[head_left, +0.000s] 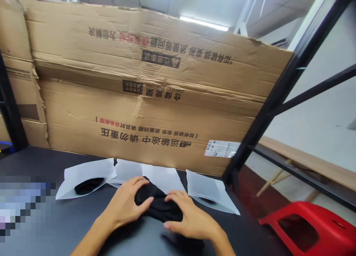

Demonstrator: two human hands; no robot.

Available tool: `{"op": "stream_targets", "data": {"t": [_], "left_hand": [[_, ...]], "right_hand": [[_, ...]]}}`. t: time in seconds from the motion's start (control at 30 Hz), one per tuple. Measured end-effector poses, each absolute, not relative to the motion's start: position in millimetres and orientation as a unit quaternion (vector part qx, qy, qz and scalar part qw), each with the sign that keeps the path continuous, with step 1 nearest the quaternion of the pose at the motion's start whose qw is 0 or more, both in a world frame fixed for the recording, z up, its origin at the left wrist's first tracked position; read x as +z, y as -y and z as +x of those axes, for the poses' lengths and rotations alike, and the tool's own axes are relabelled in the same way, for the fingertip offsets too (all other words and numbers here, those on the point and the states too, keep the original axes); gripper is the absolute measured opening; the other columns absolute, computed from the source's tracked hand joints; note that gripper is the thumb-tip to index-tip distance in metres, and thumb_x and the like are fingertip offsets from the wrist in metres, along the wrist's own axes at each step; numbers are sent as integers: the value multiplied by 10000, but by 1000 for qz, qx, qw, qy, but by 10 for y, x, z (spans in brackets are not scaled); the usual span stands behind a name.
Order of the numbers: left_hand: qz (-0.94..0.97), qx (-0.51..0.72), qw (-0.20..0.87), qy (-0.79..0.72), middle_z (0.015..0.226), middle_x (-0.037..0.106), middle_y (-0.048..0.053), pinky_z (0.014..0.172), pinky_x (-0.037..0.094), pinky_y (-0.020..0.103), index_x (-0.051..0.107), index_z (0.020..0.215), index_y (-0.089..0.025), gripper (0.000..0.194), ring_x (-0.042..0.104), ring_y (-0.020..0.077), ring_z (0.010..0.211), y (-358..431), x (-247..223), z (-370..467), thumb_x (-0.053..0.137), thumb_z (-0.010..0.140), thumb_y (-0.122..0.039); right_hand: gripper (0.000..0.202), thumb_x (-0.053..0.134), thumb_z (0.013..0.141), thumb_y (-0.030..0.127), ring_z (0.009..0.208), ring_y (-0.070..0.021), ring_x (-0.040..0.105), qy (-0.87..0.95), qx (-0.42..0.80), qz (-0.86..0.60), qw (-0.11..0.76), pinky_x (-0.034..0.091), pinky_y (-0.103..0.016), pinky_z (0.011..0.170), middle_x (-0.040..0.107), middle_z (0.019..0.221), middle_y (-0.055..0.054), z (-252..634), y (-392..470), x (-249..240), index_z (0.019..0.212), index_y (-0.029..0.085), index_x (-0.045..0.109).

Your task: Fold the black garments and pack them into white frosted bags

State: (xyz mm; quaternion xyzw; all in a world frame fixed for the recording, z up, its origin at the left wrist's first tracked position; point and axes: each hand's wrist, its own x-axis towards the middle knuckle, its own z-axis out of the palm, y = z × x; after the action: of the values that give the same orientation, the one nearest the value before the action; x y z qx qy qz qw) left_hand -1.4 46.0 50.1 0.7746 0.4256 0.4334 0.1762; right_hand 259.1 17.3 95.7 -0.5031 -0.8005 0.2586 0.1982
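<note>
A bundle of soft black fabric, folded or bunched, is between my two hands over the dark tabletop. My left hand grips its left end, thumb in front and fingers behind. At the right end, my right hand curls its fingers and thumb around the fabric. What kind of garment or cloth it is, I cannot tell. Below my right hand lies another dark, blurred patch, partly hidden by the wrist. Just behind the bundle are white translucent pouches, partly covered by it.
A white pouch with something black inside lies at left, another pouch at right. A large cardboard sheet stands along the table's back, beside a black metal post. A red plastic stool is at lower right.
</note>
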Motion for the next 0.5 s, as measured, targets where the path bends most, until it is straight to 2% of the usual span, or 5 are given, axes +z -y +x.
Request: {"op": "stream_targets", "data": {"t": [0.07, 0.17, 0.27, 0.33, 0.5], "left_hand": [[813, 386, 167, -402, 1205, 686, 70, 1014, 476, 413, 713, 1131, -295, 341, 636, 284, 1112, -458, 473, -1, 695, 795, -351], [780, 411, 244, -403, 978, 737, 51, 872, 527, 341, 740, 1016, -268, 217, 685, 237, 926, -518, 489, -33, 598, 877, -356], [689, 441, 345, -460, 662, 675, -4, 578, 486, 258, 715, 1042, -226, 348, 640, 190, 599, -598, 539, -147, 541, 911, -498], [639, 452, 346, -517, 581, 637, -18, 487, 416, 236, 713, 1047, -210, 431, 595, 182, 501, -647, 548, -254, 526, 897, -568], [595, 491, 220, -597, 787, 730, 57, 662, 490, 307, 732, 956, -227, 435, 678, 261, 752, -696, 527, -378, 475, 917, -576]], "right_hand": [[349, 750, 693, 261, 1150, -300, 537, 802, 231, -515, 194, 397, -407, 1005, 647, 1179, -62, 2582, -181, 901, 1035, 266, 684], [122, 595, 820, 247, 948, -259, 610, 793, 243, -510, 225, 447, -360, 892, 705, 958, -37, 2597, -189, 964, 885, 246, 699], [221, 534, 898, 352, 816, -225, 609, 774, 326, -490, 235, 458, -300, 762, 714, 847, -1, 2690, -146, 1145, 814, 238, 704], [333, 501, 929, 439, 734, -195, 582, 761, 358, -491, 225, 441, -273, 689, 695, 779, 16, 2797, -121, 1216, 771, 228, 705], [377, 609, 857, 505, 592, -159, 501, 737, 286, -579, 201, 356, -261, 550, 624, 608, 10, 3029, -203, 1067, 642, 206, 691]]}}
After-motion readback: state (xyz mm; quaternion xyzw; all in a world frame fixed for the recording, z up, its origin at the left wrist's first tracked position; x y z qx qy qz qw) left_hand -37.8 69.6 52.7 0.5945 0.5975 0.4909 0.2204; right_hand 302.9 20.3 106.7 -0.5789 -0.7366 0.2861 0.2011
